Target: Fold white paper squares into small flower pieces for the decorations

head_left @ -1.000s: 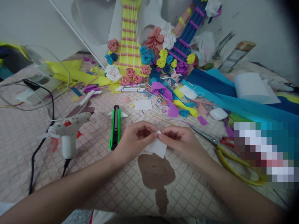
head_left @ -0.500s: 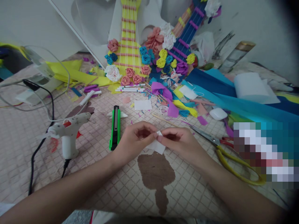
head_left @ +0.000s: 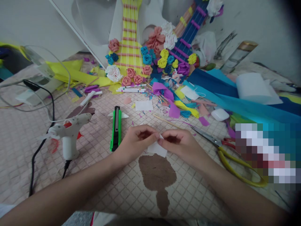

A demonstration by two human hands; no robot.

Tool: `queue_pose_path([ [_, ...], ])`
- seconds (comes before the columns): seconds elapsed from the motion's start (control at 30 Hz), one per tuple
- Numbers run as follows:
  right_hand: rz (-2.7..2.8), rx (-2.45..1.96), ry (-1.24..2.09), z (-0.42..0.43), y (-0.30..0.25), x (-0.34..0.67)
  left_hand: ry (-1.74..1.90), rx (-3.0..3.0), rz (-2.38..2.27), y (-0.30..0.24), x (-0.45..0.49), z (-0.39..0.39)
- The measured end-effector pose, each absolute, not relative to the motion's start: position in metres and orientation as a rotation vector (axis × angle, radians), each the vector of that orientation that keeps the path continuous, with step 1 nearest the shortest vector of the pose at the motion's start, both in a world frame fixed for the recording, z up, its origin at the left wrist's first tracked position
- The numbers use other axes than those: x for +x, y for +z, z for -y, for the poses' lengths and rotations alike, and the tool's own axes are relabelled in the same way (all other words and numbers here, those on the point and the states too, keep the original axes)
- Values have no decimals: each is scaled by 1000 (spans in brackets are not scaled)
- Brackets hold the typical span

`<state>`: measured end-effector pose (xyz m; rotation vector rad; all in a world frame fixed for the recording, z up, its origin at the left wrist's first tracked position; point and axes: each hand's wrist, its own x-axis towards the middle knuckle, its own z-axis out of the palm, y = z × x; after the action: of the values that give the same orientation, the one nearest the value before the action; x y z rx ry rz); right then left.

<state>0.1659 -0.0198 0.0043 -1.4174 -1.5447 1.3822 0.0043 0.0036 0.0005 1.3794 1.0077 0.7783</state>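
Observation:
Between my two hands is a small piece of white paper [head_left: 158, 148], its lower part hanging below my fingers. My left hand [head_left: 138, 141] pinches its upper edge between thumb and forefinger. From the other side my right hand [head_left: 180, 142] pinches the same edge, its fingertips close to those of the left. The fingertips hide the paper's top. A green and black utility knife [head_left: 116, 129] lies just left of my left hand. Beyond my hands a second white paper piece [head_left: 144, 105] lies flat, and a thin wooden stick [head_left: 166, 120] lies nearer.
A white glue gun [head_left: 70, 135] stands at left with its black cord [head_left: 35, 157]. Yellow-handled scissors [head_left: 237, 171] lie at right. Paper guitars, one yellow [head_left: 129, 40] and one blue [head_left: 185, 44], with paper flowers, lean at the back. Crepe paper scraps [head_left: 174, 108] and a white roll [head_left: 249, 88] lie about.
Both hands keep pinching the white paper and have shifted slightly. The paper's small peak between the fingertips shows less now. Everything else stays in place.

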Motion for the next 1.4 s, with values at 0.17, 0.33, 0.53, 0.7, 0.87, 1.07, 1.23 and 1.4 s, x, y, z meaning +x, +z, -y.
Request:
queue_pose_path([
  [0.17, 1571, -1418, 1388, 20, 6, 165, 772, 1400, -1013, 0, 4, -3],
  [0.33, 1564, -1421, 1371, 20, 7, 165, 753, 1465, -1042, 1, 4, -3],
  [0.53, 1515, -1436, 1390, 21, 6, 166, 761, 1472, -1028, 3, 4, -4],
  [0.7, 1561, -1424, 1373, 20, 6, 166, 752, 1522, -1039, 0, 4, -3],
  [0.87, 1568, -1427, 1362, 20, 5, 165, 765, 1563, -1038, -3, 4, -1],
  [1.07, 1513, -1468, 1321, 19, 5, 166, 757, 1496, -1009, 2, 5, -2],
  [1.23, 1496, -1453, 1330, 18, 5, 167, 750, 1514, -1010, 1, 4, -2],
  [1.4, 1504, -1456, 1324, 19, 6, 166, 721, 1533, -1012, -2, 3, -2],
])
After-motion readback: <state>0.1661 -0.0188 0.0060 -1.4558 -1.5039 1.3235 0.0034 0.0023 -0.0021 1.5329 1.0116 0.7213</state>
